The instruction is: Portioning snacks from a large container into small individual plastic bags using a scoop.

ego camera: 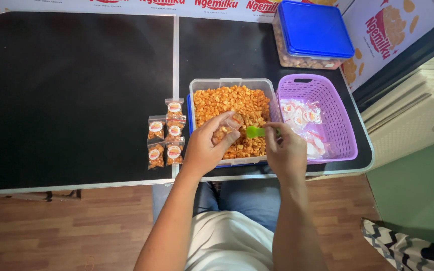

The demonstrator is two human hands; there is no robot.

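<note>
A clear plastic tub (197, 86) full of orange snack pieces stands on the black table. Over its near half, my left hand (206, 145) holds a small clear pouch (225, 131) partly filled with the snack, its mouth turned to the right. My right hand (286, 150) grips a green spoon (254, 132) whose bowl points at the pouch's opening. Several small filled and labelled pouches (166, 134) lie in two short rows just left of the tub.
A purple plastic basket (338, 118) holding empty labelled pouches sits right of the tub. A second tub with a blue lid (313, 29) stands at the back right. The table's near edge (76, 186) runs above a wooden floor; my lap is below.
</note>
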